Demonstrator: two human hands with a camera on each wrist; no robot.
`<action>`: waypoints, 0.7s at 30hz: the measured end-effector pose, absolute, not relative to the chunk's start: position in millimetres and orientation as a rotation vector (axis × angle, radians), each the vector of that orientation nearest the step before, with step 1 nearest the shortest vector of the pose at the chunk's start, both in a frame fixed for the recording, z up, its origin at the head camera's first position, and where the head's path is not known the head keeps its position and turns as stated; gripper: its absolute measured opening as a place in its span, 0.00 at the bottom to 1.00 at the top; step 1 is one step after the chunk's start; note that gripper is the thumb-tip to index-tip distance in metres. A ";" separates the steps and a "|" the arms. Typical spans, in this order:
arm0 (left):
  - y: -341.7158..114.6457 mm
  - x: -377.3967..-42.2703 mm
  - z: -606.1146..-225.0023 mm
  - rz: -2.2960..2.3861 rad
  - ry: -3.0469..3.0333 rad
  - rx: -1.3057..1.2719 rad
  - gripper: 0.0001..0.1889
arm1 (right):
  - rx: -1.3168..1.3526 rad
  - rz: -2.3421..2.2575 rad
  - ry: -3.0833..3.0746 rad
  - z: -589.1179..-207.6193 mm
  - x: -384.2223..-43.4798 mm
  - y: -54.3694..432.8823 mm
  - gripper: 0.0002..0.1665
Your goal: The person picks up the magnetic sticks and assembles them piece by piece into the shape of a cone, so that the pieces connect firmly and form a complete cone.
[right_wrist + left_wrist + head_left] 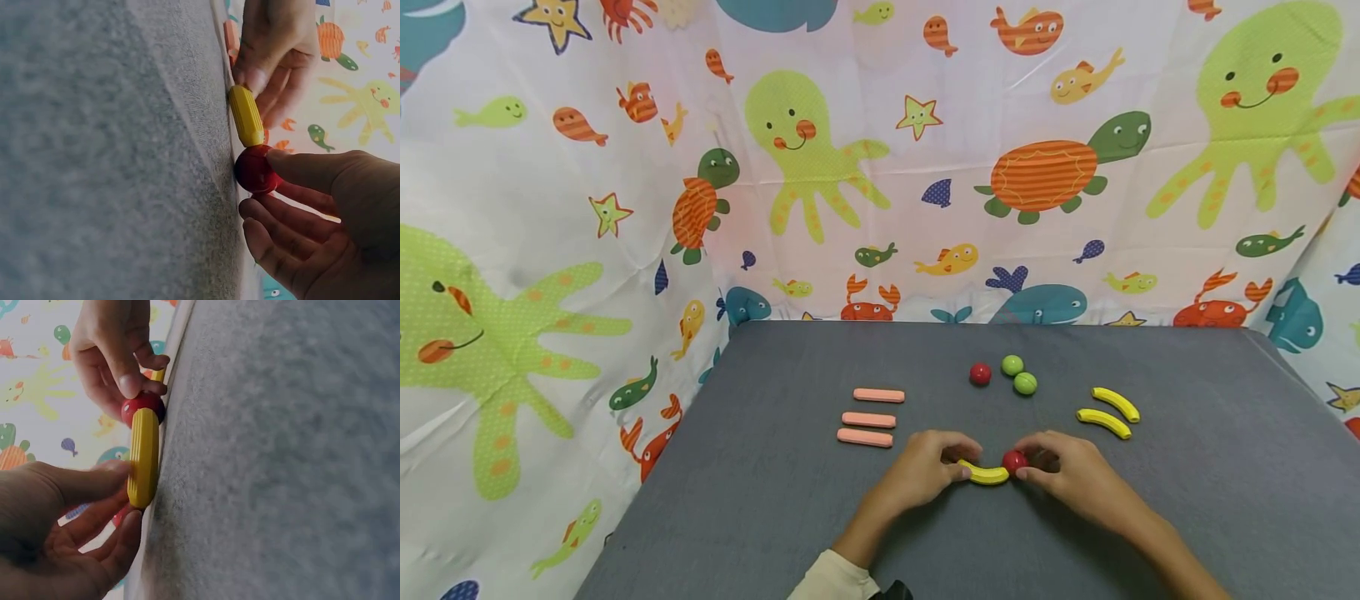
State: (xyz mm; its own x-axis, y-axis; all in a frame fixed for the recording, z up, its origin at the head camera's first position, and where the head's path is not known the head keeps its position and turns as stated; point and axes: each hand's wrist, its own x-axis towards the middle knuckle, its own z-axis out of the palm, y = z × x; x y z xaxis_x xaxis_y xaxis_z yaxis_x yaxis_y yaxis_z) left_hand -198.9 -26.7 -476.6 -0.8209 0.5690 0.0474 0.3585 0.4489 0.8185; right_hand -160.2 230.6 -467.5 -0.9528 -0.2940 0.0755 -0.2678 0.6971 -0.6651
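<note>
My left hand (925, 471) pinches one end of a small yellow toy banana (988, 476) between thumb and fingers, low over the grey tabletop. Beside it, my right hand (1070, 473) holds a shiny red ball (1014, 462) by thumb and fingertips. The banana's far end meets the ball, as the left wrist view shows with the banana (145, 456) against the ball (142, 406). In the right wrist view the thumb lies on the ball (255, 170), and the other hand's fingers are at the banana's (246, 115) opposite end.
Several pink sausage-shaped pieces (868, 420) lie left of the hands. Farther back are another red ball (981, 374) and two green balls (1025, 383). Two more toy bananas (1103, 422) lie to the right. A sea-animal curtain (925, 167) hangs behind the grey table (760, 500).
</note>
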 end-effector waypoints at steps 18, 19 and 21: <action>7.7 -195.2 -470.3 1.281 2.485 0.899 0.19 | -0.395 -1.136 3.013 -448.5 -162.7 250.7 0.16; 9.0 -195.1 -470.8 1.266 2.482 0.898 0.19 | -0.387 -1.135 3.037 -446.9 -163.9 252.9 0.16; 11.5 -195.5 -471.9 1.240 2.469 0.899 0.20 | -0.375 -1.131 3.087 -444.1 -166.7 257.6 0.16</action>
State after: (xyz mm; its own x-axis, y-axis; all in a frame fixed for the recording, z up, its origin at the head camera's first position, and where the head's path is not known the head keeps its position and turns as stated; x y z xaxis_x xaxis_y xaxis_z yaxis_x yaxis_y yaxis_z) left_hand -195.5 11.5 -471.9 -0.7835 0.6184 0.0612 0.4183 0.4521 0.7878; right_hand -166.7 257.6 -444.1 -0.9605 -0.1534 0.2321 -0.2671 0.7425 -0.6143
